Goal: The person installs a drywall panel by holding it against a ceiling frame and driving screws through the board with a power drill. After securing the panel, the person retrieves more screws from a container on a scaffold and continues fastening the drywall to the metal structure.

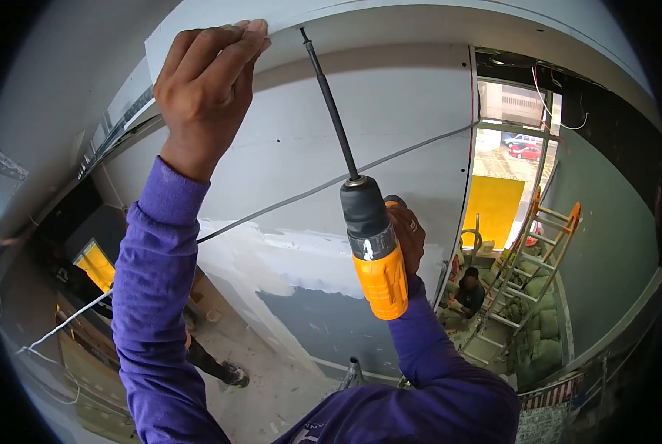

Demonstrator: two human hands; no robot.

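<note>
My right hand [409, 235] is closed round the grip of an orange and black cordless drill [379, 277], which points upward. A long dark bit [331, 111] runs from its chuck to a screw [303, 32] at the underside of a white board [390, 22] overhead. Just left of the screw, my left hand [205, 85] grips the board's edge with bent fingers. The drill's body hides part of my right hand, so its trigger finger is out of sight. A grey cable [272, 203] crosses behind the bit.
A pale wall panel [390, 103] with filler patches stands ahead. To the right are an orange-tipped ladder [535, 266], stacked sacks [546, 318], a window [505, 159] and a crouching person [468, 292]. Another person's leg and shoe [231, 372] show at lower left. Loose wires [560, 122] hang at upper right.
</note>
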